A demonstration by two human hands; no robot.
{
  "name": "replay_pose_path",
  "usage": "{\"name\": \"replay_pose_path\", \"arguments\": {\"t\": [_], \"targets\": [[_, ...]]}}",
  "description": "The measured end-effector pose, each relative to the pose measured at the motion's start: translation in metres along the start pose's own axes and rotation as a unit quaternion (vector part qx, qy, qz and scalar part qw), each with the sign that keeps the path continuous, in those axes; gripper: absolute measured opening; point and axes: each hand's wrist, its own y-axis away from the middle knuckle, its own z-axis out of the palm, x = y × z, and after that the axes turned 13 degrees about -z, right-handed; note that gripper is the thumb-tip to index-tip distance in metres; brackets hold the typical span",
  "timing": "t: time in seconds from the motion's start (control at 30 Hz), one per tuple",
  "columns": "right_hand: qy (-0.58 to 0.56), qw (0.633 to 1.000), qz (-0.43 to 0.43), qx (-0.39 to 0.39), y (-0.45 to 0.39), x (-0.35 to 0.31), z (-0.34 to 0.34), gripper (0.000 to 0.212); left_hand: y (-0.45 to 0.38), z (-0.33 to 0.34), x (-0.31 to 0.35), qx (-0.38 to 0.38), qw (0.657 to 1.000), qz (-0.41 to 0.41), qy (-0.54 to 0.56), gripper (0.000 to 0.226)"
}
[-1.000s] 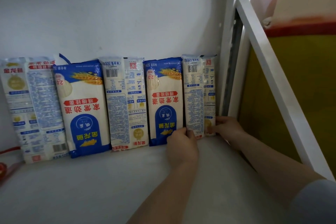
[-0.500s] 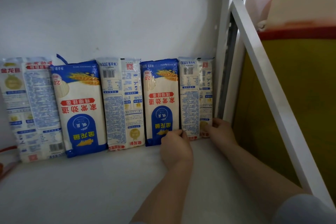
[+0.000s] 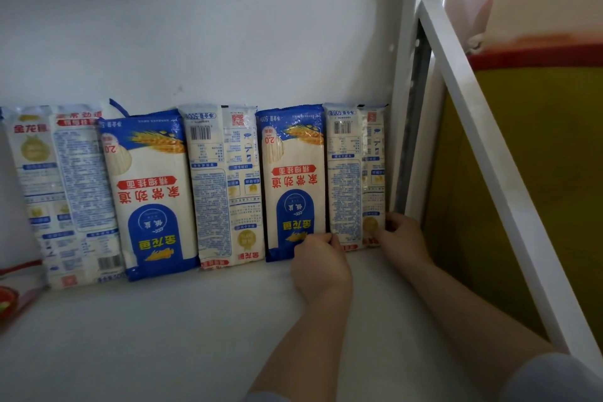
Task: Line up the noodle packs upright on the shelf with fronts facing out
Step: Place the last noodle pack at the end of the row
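The rightmost noodle pack [image 3: 355, 173] stands against the shelf [image 3: 163, 336] wall beside the post, pinched low by left hand [image 3: 318, 263] and right hand [image 3: 403, 238]. It looks long, stiffish, slippery (brittle noodles inside), so holding both lower edges seems wise.

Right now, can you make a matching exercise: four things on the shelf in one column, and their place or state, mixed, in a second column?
Things:
1. left hand
2. right hand
3. leftmost pack
4. second pack

States:
A. blue front facing out, print upside down
B. back label facing out, at the row's left end
C. at the bottom right corner of the last pack
D. at the bottom edge where the last pack meets its blue neighbour

Pairs: 1-D, 2-C, 3-B, 4-A
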Motion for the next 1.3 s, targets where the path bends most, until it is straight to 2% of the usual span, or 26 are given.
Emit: {"name": "replay_pose_path", "arguments": {"t": [0.2,0.4,0.73,1.3], "targets": [[-0.028,0.999,0.021,0.019,-0.0020,-0.0032,-0.0013,0.026,-0.0004,0.0019,-0.0009,0.017,0.999,0.015,-0.034,0.025],[-0.008,1.000,0.014,0.014,-0.0010,-0.0019,0.0003,0.029,-0.0012,0.0010,-0.0007,0.020,0.999,0.013,-0.048,0.025],[0.030,1.000,0.004,0.010,-0.0012,-0.0018,0.0000,0.030,0.0003,0.0001,0.0009,0.022,0.998,0.006,-0.056,0.026],[0.025,0.999,0.019,0.019,-0.0037,0.0005,0.0007,0.029,-0.0026,0.0027,-0.0003,0.024,0.998,0.011,-0.053,0.026]]}}
